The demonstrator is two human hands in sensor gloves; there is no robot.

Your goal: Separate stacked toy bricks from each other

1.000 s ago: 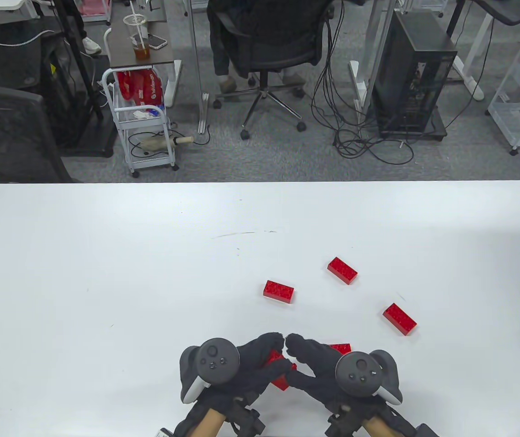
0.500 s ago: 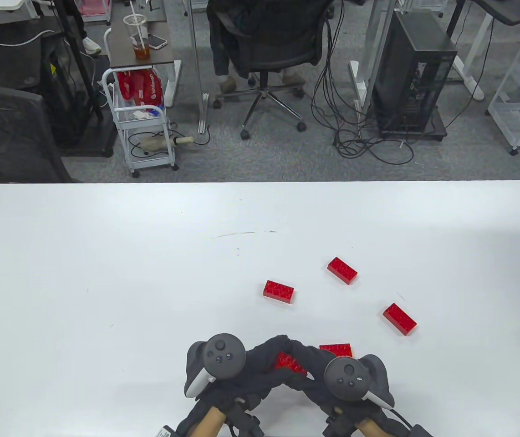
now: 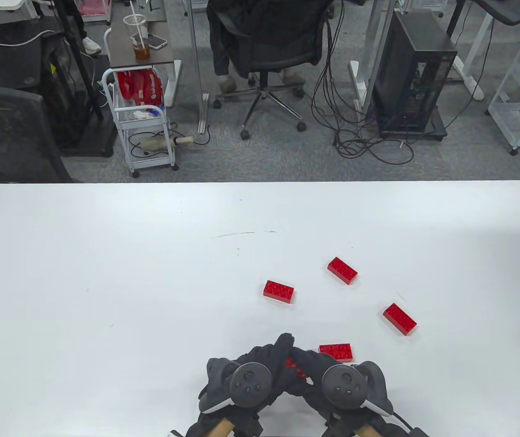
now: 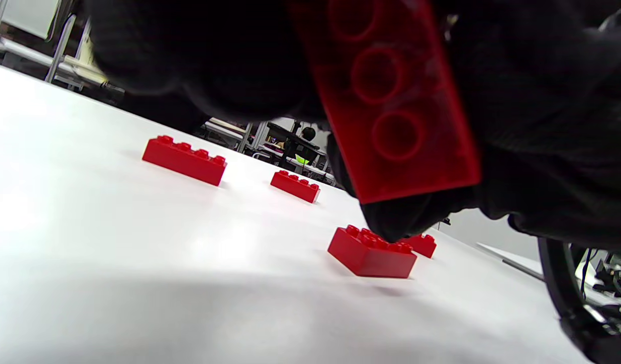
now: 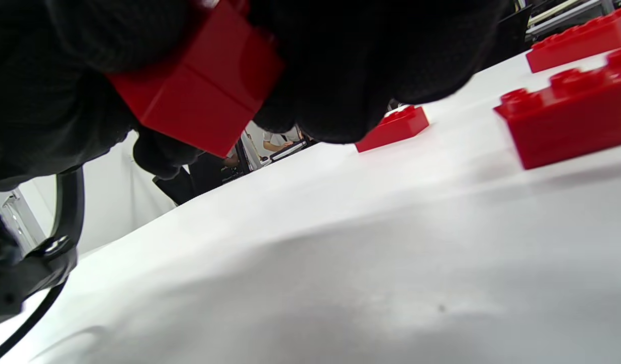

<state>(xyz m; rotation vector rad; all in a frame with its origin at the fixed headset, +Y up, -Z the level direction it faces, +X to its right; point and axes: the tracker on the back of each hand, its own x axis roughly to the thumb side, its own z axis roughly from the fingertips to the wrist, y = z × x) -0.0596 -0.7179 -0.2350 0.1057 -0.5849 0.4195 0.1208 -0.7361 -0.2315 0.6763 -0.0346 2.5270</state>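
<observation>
Item: stacked red bricks [image 3: 294, 367], lifted off the white table [image 3: 105, 273] at its near edge; your left hand [image 3: 260, 371] and right hand [image 3: 328, 375] both grip the stack, fingers closed around it, hands touching; four loose red bricks lie on the table beyond: nearest brick [image 3: 336, 351] just beside your right hand, middle brick [image 3: 279, 291], far brick [image 3: 342, 270], right brick [image 3: 400, 318].

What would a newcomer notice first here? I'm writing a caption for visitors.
Two black-gloved hands, left hand and right hand, meet at the table's near edge, gripping stacked red bricks above it. Four loose red bricks lie scattered just beyond them.
</observation>
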